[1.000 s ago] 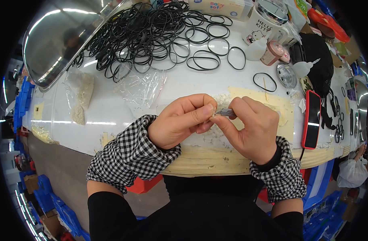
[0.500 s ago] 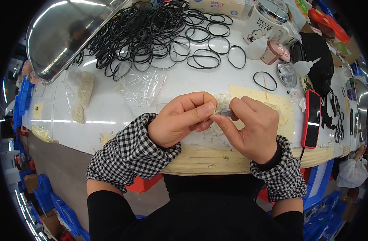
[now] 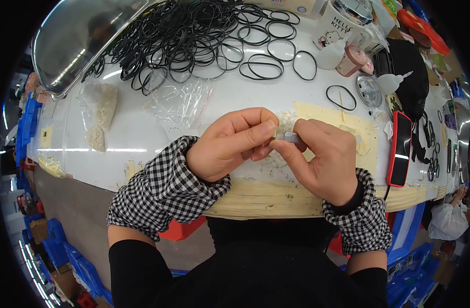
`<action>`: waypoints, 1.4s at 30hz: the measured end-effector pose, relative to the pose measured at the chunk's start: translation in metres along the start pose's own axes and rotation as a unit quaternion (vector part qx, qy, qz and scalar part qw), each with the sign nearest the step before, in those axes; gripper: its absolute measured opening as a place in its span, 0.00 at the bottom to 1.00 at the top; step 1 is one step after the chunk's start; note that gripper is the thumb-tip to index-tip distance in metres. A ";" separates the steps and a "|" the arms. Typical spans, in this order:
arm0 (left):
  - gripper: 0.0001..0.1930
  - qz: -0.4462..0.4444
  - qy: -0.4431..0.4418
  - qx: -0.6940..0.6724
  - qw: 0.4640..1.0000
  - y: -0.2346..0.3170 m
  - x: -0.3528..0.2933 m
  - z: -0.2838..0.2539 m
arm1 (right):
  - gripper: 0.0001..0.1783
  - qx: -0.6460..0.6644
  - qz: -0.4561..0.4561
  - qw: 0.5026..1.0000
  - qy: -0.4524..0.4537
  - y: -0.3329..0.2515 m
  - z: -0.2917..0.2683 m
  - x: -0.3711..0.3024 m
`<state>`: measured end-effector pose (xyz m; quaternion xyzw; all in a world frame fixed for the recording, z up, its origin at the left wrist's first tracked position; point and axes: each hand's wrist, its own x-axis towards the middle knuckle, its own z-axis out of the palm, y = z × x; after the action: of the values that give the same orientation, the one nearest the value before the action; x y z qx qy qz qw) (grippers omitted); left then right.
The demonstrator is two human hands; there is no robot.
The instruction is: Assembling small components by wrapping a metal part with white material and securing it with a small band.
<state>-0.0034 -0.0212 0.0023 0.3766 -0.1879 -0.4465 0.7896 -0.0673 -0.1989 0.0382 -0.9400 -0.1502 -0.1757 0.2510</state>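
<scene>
Holds small pale piece [image 3: 275,135] and gray tool [image 3: 292,137] close together above white worktable [image 3: 130,133]

Pinches the small pale piece between thumb and forefinger of the left hand [image 3: 230,142], near the front edge of the white worktable, mostly covered by fingertips. Clasps the gray tool in the right hand [image 3: 324,156], between thumb and curled forefinger, with one end turned toward the piece. Cannot tell from this angle whether touching or slightly apart. Wears a checked sleeve cover [image 3: 168,182] on each forearm.

Has white crumbs [image 3: 287,121] scattered beneath and just beyond the fingers, with a yellowish sheet [image 3: 365,132] beside and behind the right hand. Has a clear plastic bag [image 3: 183,100] lying beyond the left hand, and farther left a bag of pale material [image 3: 105,105]. Faces a tangled heap of black rings [image 3: 178,38] at the far side, spilling rightward into loose loops. Has a shiny metal basin [image 3: 86,41] at far left, and at far right a white mug [image 3: 333,32] near a pink tub [image 3: 351,60]. Has a red-cased phone [image 3: 400,149] lying well to the right of the right hand.
</scene>
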 end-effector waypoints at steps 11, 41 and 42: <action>0.09 0.094 0.252 0.136 0.953 -0.003 0.003 -0.013 | 0.13 -0.085 0.048 0.989 -0.112 -0.001 0.009 -0.010; 0.13 -0.031 0.043 -0.118 0.992 -0.011 -0.004 -0.004 | 0.07 0.294 0.157 0.942 0.029 0.002 0.012 -0.002; 0.13 -0.036 0.048 -0.108 0.992 -0.010 -0.004 -0.004 | 0.08 0.298 0.160 0.941 0.026 0.002 0.013 -0.002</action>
<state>-0.0087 -0.0193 -0.0081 0.3164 -0.0869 -0.4736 0.8174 -0.0654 -0.1938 0.0258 -0.8291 -0.0368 -0.1053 0.5479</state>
